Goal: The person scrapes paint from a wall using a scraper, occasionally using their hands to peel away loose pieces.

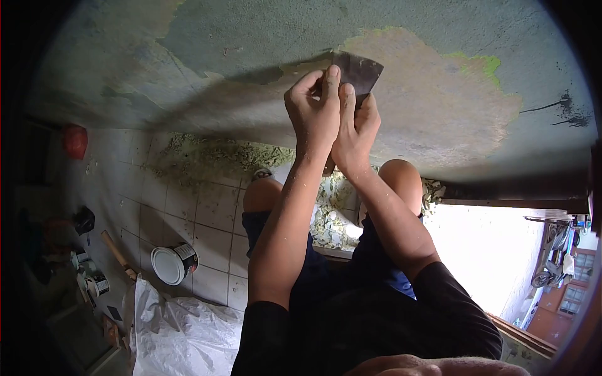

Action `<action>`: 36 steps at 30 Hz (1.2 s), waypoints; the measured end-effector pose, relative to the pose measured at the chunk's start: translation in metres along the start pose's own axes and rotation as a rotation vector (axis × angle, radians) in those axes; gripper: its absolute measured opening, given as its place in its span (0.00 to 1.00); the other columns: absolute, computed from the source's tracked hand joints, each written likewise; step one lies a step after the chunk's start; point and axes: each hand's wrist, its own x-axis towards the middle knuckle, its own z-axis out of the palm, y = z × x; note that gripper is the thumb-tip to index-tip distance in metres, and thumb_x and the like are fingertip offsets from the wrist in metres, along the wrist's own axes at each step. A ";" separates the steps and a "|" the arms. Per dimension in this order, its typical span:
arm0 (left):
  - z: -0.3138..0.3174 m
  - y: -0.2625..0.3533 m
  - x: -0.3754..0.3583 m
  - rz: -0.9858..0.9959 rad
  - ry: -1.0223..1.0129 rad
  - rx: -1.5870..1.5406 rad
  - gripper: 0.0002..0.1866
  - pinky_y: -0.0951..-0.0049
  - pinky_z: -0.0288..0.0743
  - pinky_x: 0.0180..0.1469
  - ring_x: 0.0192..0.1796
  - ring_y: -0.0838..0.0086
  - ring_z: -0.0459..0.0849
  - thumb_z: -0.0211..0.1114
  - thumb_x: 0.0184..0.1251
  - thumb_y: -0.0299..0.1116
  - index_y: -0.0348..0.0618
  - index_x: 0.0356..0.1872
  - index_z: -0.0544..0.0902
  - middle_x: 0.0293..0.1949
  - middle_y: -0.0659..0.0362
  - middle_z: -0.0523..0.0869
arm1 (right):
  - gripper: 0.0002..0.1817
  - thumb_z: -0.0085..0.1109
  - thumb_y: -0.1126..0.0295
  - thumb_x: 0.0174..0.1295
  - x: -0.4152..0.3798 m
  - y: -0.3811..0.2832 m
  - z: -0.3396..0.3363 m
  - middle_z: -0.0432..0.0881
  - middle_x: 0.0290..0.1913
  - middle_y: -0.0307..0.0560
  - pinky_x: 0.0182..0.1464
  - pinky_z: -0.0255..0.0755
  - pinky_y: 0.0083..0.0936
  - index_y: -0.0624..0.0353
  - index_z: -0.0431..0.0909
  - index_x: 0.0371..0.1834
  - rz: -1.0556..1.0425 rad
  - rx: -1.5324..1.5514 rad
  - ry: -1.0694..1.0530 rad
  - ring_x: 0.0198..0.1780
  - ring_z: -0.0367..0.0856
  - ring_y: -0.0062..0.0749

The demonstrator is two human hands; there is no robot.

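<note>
Both my hands are raised together at the wall, gripping one flat dark scraper blade (359,74). My left hand (315,103) has its thumb on the blade's left lower edge, fingers curled behind. My right hand (359,128) is wrapped round the lower part of the scraper, thumb pointing up along it. The blade's upper edge lies at the wall (426,94), on the border between grey-green paint and a bare tan patch. Small flakes cling to my forearms. The scraper's handle is mostly hidden by my hands.
Paint flakes (219,153) litter the tiled floor (213,207) along the wall's foot. At the left are a white-lidded tub (168,266), a wooden handle (118,252), a red object (74,141) and a plastic sheet (188,332). A bright doorway (486,244) opens at the right.
</note>
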 end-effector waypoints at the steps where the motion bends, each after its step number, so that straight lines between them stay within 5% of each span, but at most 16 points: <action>1: 0.001 0.001 0.002 0.005 -0.003 0.009 0.20 0.72 0.65 0.29 0.25 0.82 0.69 0.67 0.77 0.35 0.29 0.25 0.80 0.18 0.64 0.77 | 0.13 0.51 0.68 0.84 0.001 0.001 -0.001 0.86 0.45 0.43 0.49 0.75 0.22 0.69 0.76 0.54 -0.027 0.001 -0.015 0.46 0.78 0.16; 11: 0.014 0.052 0.023 0.144 0.023 -0.048 0.22 0.77 0.58 0.30 0.30 0.87 0.65 0.68 0.79 0.43 0.34 0.27 0.81 0.22 0.71 0.71 | 0.13 0.52 0.67 0.83 0.031 -0.037 0.008 0.86 0.41 0.43 0.45 0.75 0.21 0.69 0.77 0.52 -0.191 -0.011 -0.055 0.43 0.78 0.17; 15: 0.000 0.002 0.002 0.064 0.000 0.097 0.21 0.78 0.64 0.33 0.31 0.86 0.70 0.69 0.79 0.42 0.32 0.30 0.83 0.25 0.70 0.78 | 0.13 0.52 0.66 0.83 0.009 -0.002 -0.001 0.85 0.40 0.42 0.43 0.74 0.21 0.69 0.77 0.51 -0.145 -0.091 -0.003 0.42 0.77 0.17; 17: 0.001 -0.012 -0.012 -0.057 0.044 -0.034 0.21 0.73 0.67 0.31 0.26 0.81 0.72 0.67 0.79 0.38 0.31 0.26 0.81 0.19 0.61 0.79 | 0.13 0.52 0.66 0.83 -0.005 0.014 -0.009 0.84 0.39 0.42 0.43 0.74 0.21 0.69 0.77 0.50 -0.032 -0.080 -0.028 0.42 0.76 0.16; 30: 0.001 -0.012 -0.016 -0.135 0.016 -0.075 0.21 0.72 0.70 0.32 0.28 0.82 0.74 0.67 0.79 0.38 0.29 0.28 0.83 0.22 0.61 0.82 | 0.11 0.54 0.69 0.83 -0.010 0.007 -0.012 0.83 0.39 0.36 0.41 0.71 0.16 0.66 0.76 0.42 -0.028 -0.068 -0.012 0.40 0.73 0.11; 36: -0.002 -0.010 -0.009 -0.139 -0.007 -0.080 0.20 0.73 0.69 0.31 0.28 0.83 0.73 0.67 0.79 0.37 0.28 0.28 0.82 0.22 0.62 0.81 | 0.12 0.54 0.69 0.82 -0.009 0.005 -0.006 0.85 0.40 0.40 0.43 0.73 0.20 0.70 0.78 0.48 -0.039 -0.046 0.002 0.41 0.74 0.14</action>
